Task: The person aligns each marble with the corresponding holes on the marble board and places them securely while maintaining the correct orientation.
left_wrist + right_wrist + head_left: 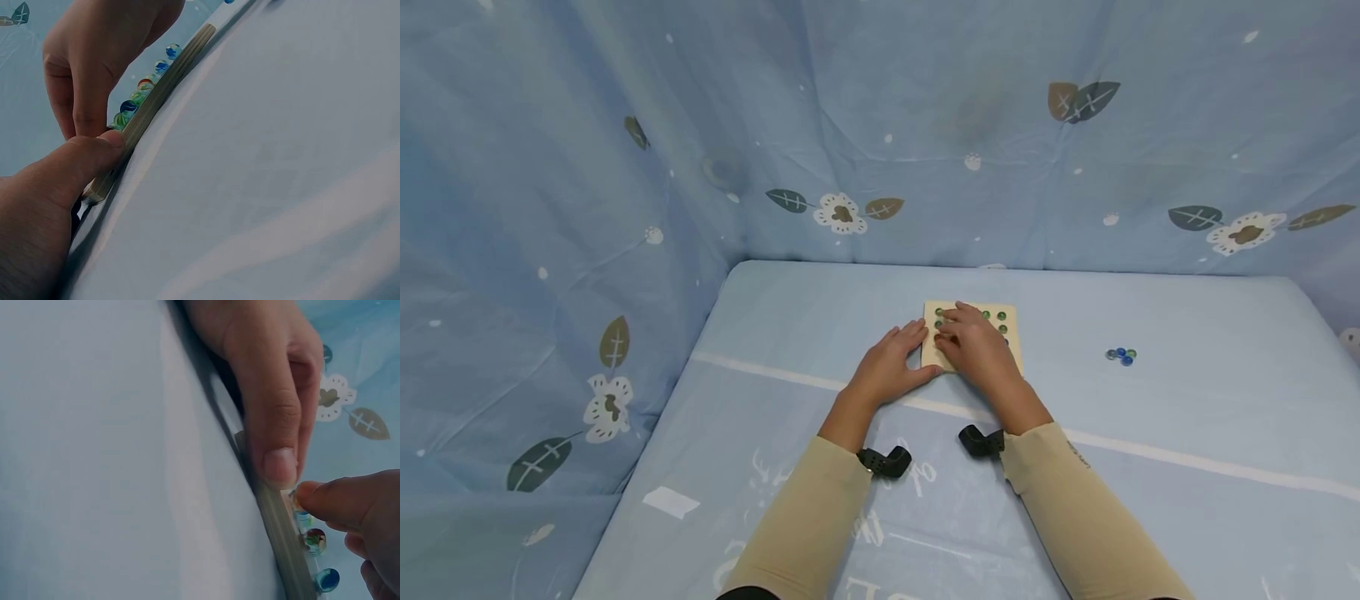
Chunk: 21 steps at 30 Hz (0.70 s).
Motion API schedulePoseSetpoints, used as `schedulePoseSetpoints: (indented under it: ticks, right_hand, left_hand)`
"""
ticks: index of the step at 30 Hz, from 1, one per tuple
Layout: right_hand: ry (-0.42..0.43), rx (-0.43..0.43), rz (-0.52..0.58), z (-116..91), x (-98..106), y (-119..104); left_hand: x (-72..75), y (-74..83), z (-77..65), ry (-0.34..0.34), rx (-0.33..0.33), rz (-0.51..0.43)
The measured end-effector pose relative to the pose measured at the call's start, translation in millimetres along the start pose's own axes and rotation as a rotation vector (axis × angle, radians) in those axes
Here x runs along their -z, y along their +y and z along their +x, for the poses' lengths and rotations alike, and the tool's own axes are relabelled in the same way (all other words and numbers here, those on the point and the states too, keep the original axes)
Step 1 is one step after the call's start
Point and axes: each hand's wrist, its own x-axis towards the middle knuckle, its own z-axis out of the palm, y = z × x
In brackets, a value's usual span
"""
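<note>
A square pale wooden board (930, 357) lies flat, with rows of glass marbles (1002, 316) standing on it, mostly green in the head view. My left hand (886, 365) holds the board at its near left corner, fingers along the left side and thumb on the near edge. Over the board, my right hand (981, 350) reaches down to the left part. In the right wrist view its thumb (340, 499) and finger pinch a small marble at the board's edge, largely covered by the thumb. Blue, green and red-streaked marbles (128, 107) line the board in the left wrist view.
Several loose blue and green marbles (1127, 361) lie grouped on the cloth to the right of the board. A pale blue cloth (1195, 400) with a white stripe covers the table. Floral fabric (925, 125) hangs behind and at the left.
</note>
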Motion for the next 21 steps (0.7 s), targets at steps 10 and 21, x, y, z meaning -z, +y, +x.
schedulePoseSetpoints:
  ticks: [10, 21]
  right_hand:
    - [0.003, -0.098, 0.012, -13, 25, 10]
    - [0.141, -0.289, 0.052, -50, 68, 64]
  left_hand:
    - [0.1, 3.6, 4.2, -0.013, 0.027, -0.001]
    - [-4.6, 2.4, 2.5, 0.016, 0.050, -0.038]
